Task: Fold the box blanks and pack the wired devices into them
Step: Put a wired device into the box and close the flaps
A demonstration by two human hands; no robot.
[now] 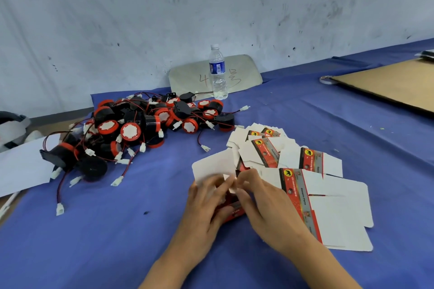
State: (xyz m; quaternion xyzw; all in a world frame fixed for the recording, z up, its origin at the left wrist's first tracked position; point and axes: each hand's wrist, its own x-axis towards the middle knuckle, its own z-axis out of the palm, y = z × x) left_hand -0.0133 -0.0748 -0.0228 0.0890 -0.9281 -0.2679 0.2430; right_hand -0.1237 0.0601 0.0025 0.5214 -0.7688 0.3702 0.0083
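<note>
Near the front of the blue worktop (pixel 117 241), both hands meet over one box blank (pixel 212 166). The left hand (pixel 206 197) curls its fingers round the blank's left side. The right hand (pixel 263 202) reaches in from the right, and its fingertips pinch a small white flap at the middle. The blank is thin card, white on one side and red with print on the other, and it is partly bent up between the hands. More flat blanks (pixel 328 195) lie fanned out just to the right, touching each other. Behind and to the left sits a pile of wired devices (pixel 141 129): round, black and red, with thin wires and white plugs. A clear plastic bottle (pixel 218 73) stands behind the pile.
</note>
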